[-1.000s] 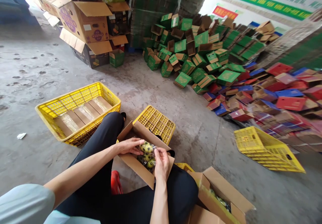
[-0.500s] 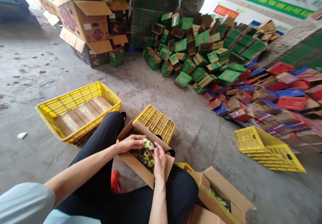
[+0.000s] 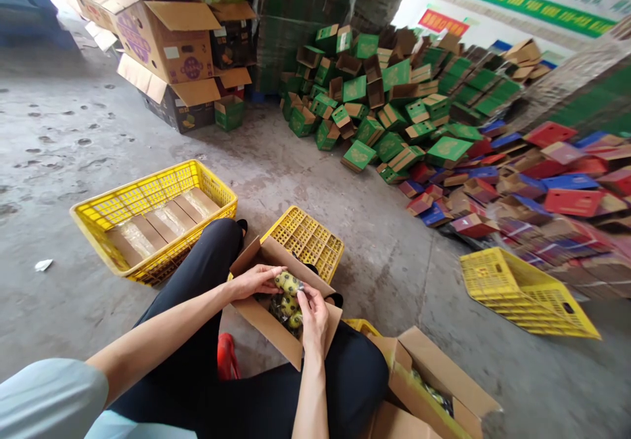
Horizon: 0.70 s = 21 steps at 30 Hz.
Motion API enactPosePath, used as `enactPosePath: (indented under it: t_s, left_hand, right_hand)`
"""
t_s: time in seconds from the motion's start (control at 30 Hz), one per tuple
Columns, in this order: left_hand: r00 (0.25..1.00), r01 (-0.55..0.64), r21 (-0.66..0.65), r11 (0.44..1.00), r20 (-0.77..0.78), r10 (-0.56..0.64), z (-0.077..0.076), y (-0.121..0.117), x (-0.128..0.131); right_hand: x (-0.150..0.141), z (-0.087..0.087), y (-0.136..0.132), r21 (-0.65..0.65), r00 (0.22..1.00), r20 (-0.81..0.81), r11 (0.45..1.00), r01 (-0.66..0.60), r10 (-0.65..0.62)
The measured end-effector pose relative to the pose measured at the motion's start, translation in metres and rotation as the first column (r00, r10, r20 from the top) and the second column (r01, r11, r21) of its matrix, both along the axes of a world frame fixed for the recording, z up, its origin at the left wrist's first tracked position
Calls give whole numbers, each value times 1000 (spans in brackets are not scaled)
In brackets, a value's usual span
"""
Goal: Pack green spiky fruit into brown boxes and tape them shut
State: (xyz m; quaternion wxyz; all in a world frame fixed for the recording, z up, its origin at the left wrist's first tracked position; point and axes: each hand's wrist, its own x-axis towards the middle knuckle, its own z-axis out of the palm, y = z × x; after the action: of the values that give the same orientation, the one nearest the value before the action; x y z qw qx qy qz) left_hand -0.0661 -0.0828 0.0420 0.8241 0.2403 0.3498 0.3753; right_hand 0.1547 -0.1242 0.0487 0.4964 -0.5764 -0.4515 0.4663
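Note:
An open cardboard box (image 3: 270, 332) rests tilted at my lap. Over its opening, my left hand (image 3: 257, 281) grips one end of a plastic-wrapped yellow-green fruit (image 3: 288, 283) with dark spots. My right hand (image 3: 314, 309) pinches the other end, where clear film is bunched. Beneath my hands, several similar wrapped fruits (image 3: 286, 307) lie inside the box; my fingers and the box walls partly hide them. I cannot tell the fruit's exact kind.
Left of my knee stands a yellow crate (image 3: 142, 189) with taped cartons (image 3: 162, 222). An upturned yellow crate (image 3: 308, 242) is ahead. More wrapped fruit sits in a box (image 3: 444, 380) at right. Beyond are a yellow crate (image 3: 522, 294) and piled green boxes (image 3: 389, 143).
The wrapped fruit has turned slightly in my hands, showing more of its spotted side. The fingers of my right hand have shifted a little on the film; the box stays put.

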Motion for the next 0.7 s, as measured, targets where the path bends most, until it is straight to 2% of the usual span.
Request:
enactPosePath:
  t_s: [0.3,0.57,0.7]
  left_hand:
    - [999,32,-13,999,-14,-32,0,0,-1]
    - [996,66,-50,997,-59,-68,-1,2,-2]
    - [996,88,-69,994,-19,-89,-2,3,-3]
  right_hand:
    - [-7,3,1,-97,975,-193,991,90,-108]
    - [-9,5,-1,-100,973,-213,992,72,-92]
    - [-8,4,-1,-109,972,-209,990,88,-109]
